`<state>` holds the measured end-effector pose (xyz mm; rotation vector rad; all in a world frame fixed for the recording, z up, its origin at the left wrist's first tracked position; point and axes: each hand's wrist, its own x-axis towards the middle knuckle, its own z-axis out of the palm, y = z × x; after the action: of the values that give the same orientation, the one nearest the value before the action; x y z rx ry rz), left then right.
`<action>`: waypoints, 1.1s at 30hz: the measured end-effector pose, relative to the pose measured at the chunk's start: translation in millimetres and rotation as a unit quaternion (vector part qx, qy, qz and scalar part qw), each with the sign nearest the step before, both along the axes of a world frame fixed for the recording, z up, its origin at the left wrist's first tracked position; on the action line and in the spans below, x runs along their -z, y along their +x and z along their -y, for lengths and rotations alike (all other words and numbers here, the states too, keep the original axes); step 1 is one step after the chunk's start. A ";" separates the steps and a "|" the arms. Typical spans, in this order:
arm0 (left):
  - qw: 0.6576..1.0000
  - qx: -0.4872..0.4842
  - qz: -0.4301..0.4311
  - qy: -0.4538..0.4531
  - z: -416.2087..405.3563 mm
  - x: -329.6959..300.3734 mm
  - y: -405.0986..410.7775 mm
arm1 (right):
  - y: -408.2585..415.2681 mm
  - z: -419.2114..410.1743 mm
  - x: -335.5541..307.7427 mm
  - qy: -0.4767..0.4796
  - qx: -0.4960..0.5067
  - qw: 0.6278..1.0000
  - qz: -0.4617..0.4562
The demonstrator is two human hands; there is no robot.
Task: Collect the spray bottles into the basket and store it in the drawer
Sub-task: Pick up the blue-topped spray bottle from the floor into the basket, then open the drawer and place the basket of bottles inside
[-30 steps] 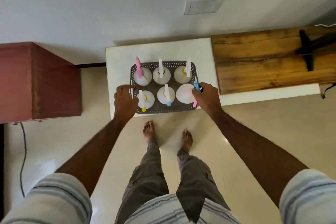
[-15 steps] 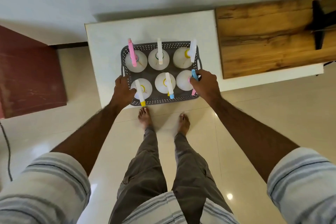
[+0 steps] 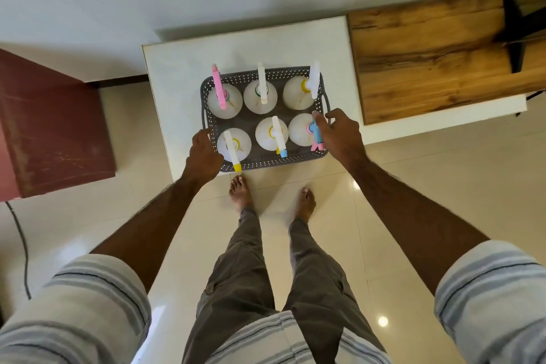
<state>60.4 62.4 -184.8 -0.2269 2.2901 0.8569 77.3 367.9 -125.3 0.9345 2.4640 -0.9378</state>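
Six white spray bottles stand upright in two rows of three inside the grey perforated basket (image 3: 295, 160), which sits at the near edge of the white tabletop (image 3: 177, 68). By this layout the collecting looks done, and the step in hand is taking hold of the basket to carry it off.

The left hand (image 3: 204, 154) is at the basket's near-left corner, fingers curled over the rim beside the yellow-tipped bottle (image 3: 234, 145); its grip seems closed on the rim, though the fingertips are hidden. The right hand (image 3: 336, 133) hovers at the right side, fingers spread wide and loose, brushing the blue-and-pink trigger bottle (image 3: 301, 128), just short of the side handle (image 3: 327, 103).

The next move likely calls for the right hand to close on that handle or rim, then a level two-handed lift so the tall bottles do not topple. No drawer is clearly in view; the dark red cabinet (image 3: 59, 133) at left may hold it.
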 end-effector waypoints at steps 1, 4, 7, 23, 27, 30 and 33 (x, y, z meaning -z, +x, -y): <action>1.000 -0.016 -0.002 -0.003 -0.3 -3.1 4.7 | 2.1 -0.8 -4.6 0.009 0.010 1.000 -0.003; 0.997 -0.064 -0.028 -0.020 -2.2 -16.2 26.7 | 19.2 -1.7 -17.4 0.035 0.032 0.997 -0.054; 0.995 -0.063 -0.064 -0.034 -7.1 -25.0 58.6 | 52.1 -1.4 -20.1 0.064 0.033 0.991 -0.116; 0.993 0.034 -0.088 -0.070 -70.5 89.1 198.0 | 205.8 -22.6 176.7 -0.321 0.077 0.944 0.030; 0.897 0.253 -0.268 -0.243 -78.5 144.5 182.3 | 183.6 -14.2 259.3 -0.458 0.219 0.860 0.053; 0.818 0.336 -0.362 -0.295 -77.0 187.7 166.0 | 171.1 2.2 321.8 -0.506 0.311 0.804 0.015; 0.769 0.348 -0.426 -0.325 -68.2 219.7 159.9 | 158.1 18.9 366.6 -0.546 0.383 0.744 -0.022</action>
<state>220.4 130.6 -404.5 0.8615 3.0616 -0.3598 235.4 349.0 -491.9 1.3610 0.9789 -2.2629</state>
